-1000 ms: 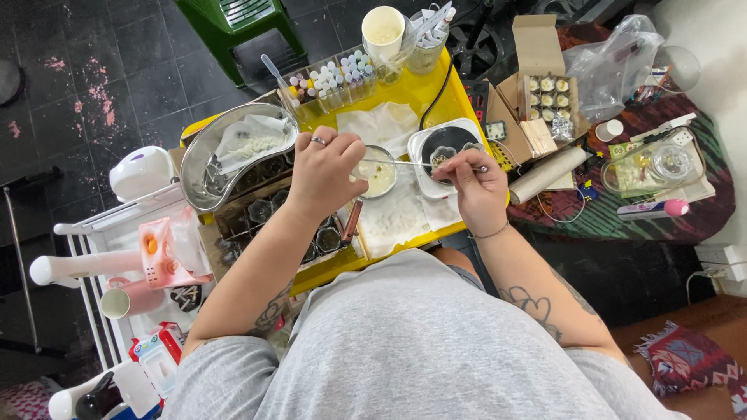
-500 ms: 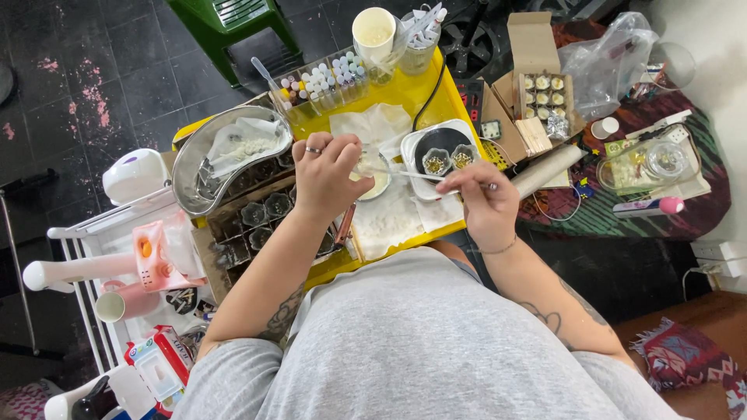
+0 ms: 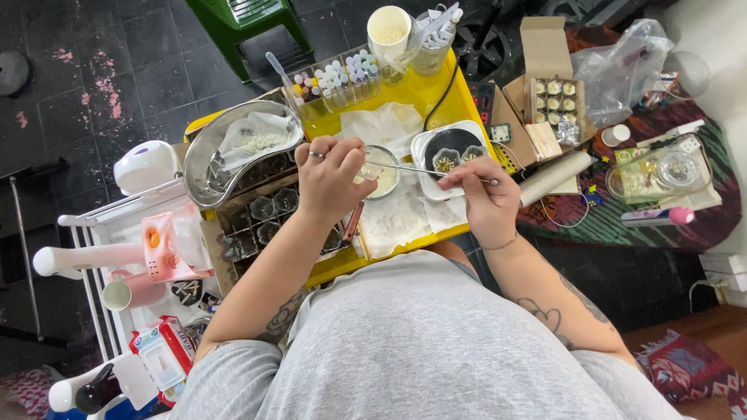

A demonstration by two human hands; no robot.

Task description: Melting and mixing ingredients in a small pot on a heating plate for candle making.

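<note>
My left hand (image 3: 331,180) grips a small clear glass cup, mostly hidden by the fingers, just above a small metal pot (image 3: 384,177) of cream-coloured liquid with a brown handle (image 3: 351,222). My right hand (image 3: 481,194) pinches a long thin metal spoon (image 3: 420,169) whose tip reaches to the cup. Beyond the spoon, a round black hot plate (image 3: 452,145) carries two small glass cups with gold flecks. All of it stands on a yellow tray table (image 3: 405,92) covered partly by white paper towels (image 3: 393,218).
A steel kidney dish (image 3: 210,159) and a box of dark glass cups (image 3: 264,222) lie left. A rack of small bottles (image 3: 334,78), a paper cup (image 3: 388,31) and a jar stand at the back. Cardboard boxes (image 3: 548,93), a paper roll (image 3: 554,176) and a white cart (image 3: 124,233) flank the tray.
My right hand drew back toward me, uncovering the hot plate and its two cups. The spoon stays stretched to the cup in my left hand. The view shifted slightly.
</note>
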